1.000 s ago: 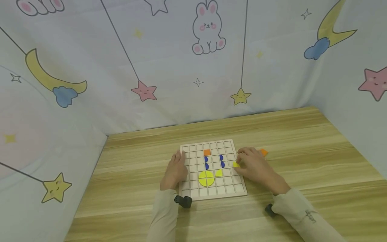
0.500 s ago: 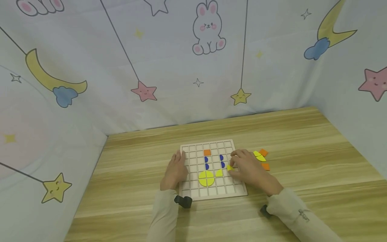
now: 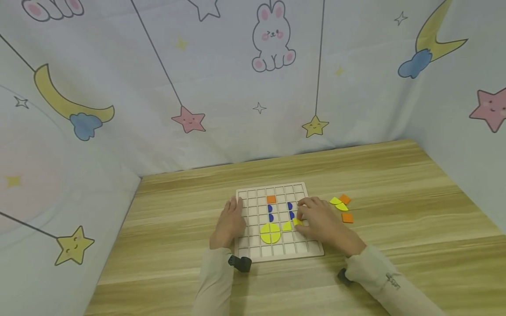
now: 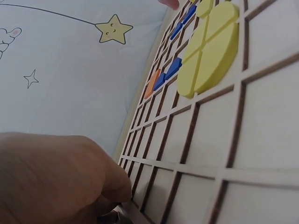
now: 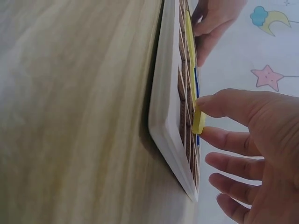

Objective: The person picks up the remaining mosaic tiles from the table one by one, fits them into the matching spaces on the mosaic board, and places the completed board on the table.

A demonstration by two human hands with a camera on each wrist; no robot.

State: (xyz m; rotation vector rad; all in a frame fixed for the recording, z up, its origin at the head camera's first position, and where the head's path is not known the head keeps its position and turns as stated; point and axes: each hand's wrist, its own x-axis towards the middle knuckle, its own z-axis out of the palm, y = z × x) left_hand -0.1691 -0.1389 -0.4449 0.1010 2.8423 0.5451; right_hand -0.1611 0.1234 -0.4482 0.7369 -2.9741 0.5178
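Observation:
A pale wooden grid board (image 3: 266, 251) lies on the table, and my left hand (image 3: 228, 224) rests along its left edge with fingers extended. My right hand (image 3: 322, 224) pinches a yellow quarter-circle tile (image 5: 198, 121) between thumb and index finger, close over the board's right half. Beside that tile sits another yellow quarter tile (image 3: 286, 226) in a cell. Several yellow quarters form a full circle (image 4: 210, 44) farther left. Blue half-circle tiles (image 3: 270, 217) stand in two short columns, with an orange square tile (image 3: 271, 199) above the left column.
Right of the board lie two loose orange tiles (image 3: 347, 217) and loose yellow tiles (image 3: 341, 206). The wood-grain table (image 3: 178, 197) meets a white curtain (image 3: 221, 145) printed with stars, moons and a rabbit at its back edge.
My right hand has moved left from the board's right edge with the yellow tile, nearing the other yellow quarter. The loose tiles at right have come into view. My left hand stays put.

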